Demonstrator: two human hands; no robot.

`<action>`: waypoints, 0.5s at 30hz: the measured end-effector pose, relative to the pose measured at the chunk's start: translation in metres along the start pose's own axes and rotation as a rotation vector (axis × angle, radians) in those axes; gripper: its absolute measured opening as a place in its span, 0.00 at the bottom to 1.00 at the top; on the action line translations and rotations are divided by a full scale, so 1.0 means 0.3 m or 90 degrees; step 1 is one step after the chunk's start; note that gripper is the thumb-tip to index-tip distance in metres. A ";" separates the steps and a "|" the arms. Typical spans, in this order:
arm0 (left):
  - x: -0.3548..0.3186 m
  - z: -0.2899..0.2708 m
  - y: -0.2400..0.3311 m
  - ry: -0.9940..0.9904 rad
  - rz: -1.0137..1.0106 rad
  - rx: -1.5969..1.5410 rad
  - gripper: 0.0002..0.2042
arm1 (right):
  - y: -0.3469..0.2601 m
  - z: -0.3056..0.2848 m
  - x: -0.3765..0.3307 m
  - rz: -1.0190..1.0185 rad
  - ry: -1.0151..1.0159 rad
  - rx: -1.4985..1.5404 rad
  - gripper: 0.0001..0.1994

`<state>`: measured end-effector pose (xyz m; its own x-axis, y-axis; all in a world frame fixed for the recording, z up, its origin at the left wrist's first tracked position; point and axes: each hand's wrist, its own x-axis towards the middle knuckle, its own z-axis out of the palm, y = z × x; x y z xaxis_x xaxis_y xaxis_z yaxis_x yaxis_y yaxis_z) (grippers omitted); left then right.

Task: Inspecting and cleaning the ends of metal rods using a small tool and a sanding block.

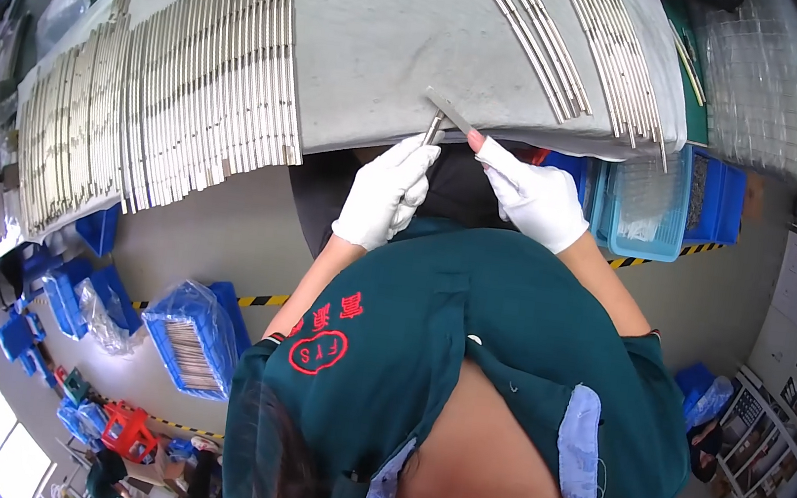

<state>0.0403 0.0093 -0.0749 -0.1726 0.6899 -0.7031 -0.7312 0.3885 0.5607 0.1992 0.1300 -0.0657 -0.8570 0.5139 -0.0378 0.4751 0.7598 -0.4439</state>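
My left hand (pixel 383 193), in a white glove, is closed around a shiny metal rod (pixel 432 128) whose end stands up past the fingers. The rest of that rod is hidden by the glove. In my right hand (pixel 536 198), gloved with bare fingertips showing, is a flat grey metal strip (pixel 451 110), pinched near its lower end. The strip slants up to the left and crosses close to the rod's tip; whether they touch I cannot tell. Both hands are at the near edge of the cloth-covered table (pixel 372 57).
Many metal rods (pixel 212 67) lie side by side on the table's left. More rods (pixel 612 51) lie at the right. Beyond them are stacked clear plastic trays (pixel 762 85). Blue bins (pixel 644 247) stand below the right corner; a bagged blue crate (pixel 192 348) sits on the floor.
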 end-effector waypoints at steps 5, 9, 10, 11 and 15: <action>0.008 0.006 -0.016 0.021 0.028 -0.006 0.15 | 0.003 0.046 0.029 -0.041 0.069 0.022 0.22; 0.002 0.008 -0.012 0.021 0.028 0.001 0.15 | 0.027 0.052 -0.007 -0.037 0.071 0.058 0.22; 0.004 0.006 -0.016 0.021 0.027 0.001 0.15 | 0.023 0.050 0.001 -0.024 0.063 0.082 0.21; 0.011 0.002 -0.019 0.021 0.037 -0.008 0.14 | 0.010 0.048 0.029 -0.019 0.067 0.076 0.21; 0.004 0.009 -0.009 0.031 0.029 0.000 0.13 | -0.002 0.012 0.021 0.037 -0.036 0.087 0.19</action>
<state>0.0438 0.0106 -0.0760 -0.2376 0.6765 -0.6971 -0.7217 0.3574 0.5928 0.1927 0.1313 -0.0689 -0.8405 0.5292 -0.1162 0.4962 0.6657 -0.5574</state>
